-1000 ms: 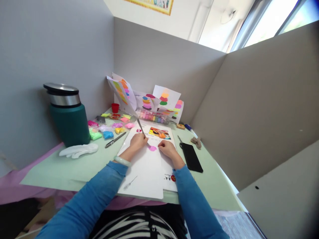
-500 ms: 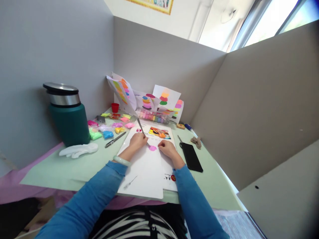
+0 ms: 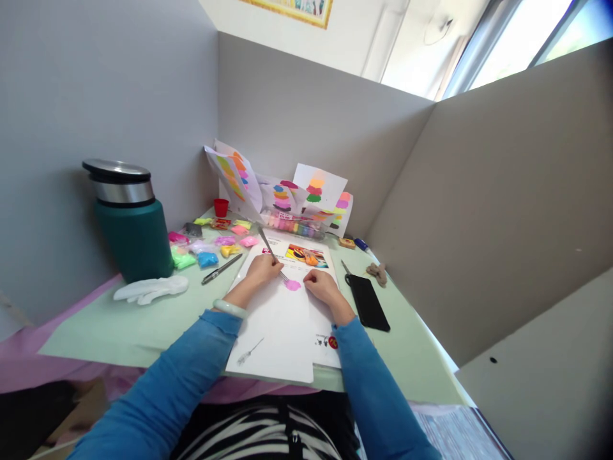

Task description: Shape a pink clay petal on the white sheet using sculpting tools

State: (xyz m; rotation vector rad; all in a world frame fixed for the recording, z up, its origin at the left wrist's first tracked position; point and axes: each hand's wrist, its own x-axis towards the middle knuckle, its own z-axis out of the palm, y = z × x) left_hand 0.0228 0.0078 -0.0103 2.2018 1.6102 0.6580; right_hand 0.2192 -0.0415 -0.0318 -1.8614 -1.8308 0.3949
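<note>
A pink clay patch (image 3: 292, 285) already lies spread on the white sheet (image 3: 282, 332) between the hands, the left hand (image 3: 264, 268) pinching a thin tool (image 3: 269, 249) against it, the right hand (image 3: 322, 286) curled, fingers pressing the sheet beside it; shaping looks unfinished.

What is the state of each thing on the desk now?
Left hand: closed on the tool, tip at the pink clay.
Right hand: resting on the paper beside the clay.
Flask: upright, lid on.
Phone: flat, screen dark.
Pen: lying untouched.
</note>
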